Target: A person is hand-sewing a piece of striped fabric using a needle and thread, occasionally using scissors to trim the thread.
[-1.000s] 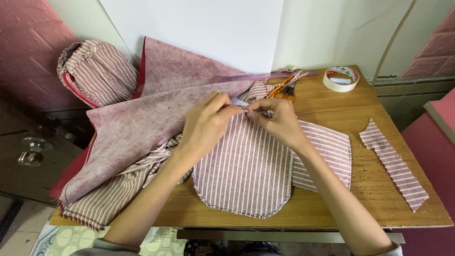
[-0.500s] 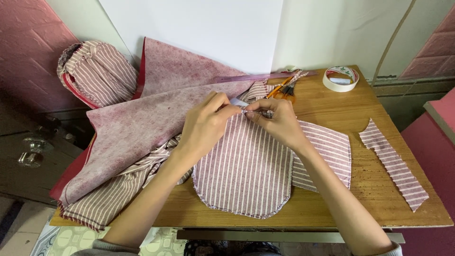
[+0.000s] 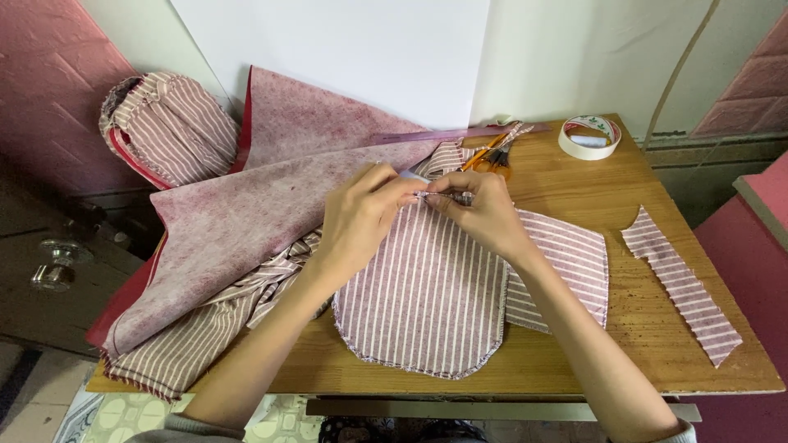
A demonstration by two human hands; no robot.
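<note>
Both hands meet at the top edge of the striped fabric panel (image 3: 427, 287), just above the middle of the frame. The left hand (image 3: 361, 215) and the right hand (image 3: 484, 213) each pinch that edge, fingertips nearly touching, around something small and glinting that is too fine to identify. The panel lies flat on the wooden bench (image 3: 574, 361), its rounded lower edge near the front.

The pinch is tight and small, so a slip could likely let the edge fall open or shift the layers out of line; if the glinting item is sharp, a fingertip looks exposed. The pink felt sheet (image 3: 246, 221) at left overhangs the bench and might drag things with it.

To the right lie a smaller striped piece (image 3: 566, 262) and a striped strip (image 3: 681, 283); orange-handled scissors (image 3: 486, 156) and a tape roll (image 3: 588, 137) sit in the upper right.

Against the earlier frames, hands and cloth hold practically the same position.
</note>
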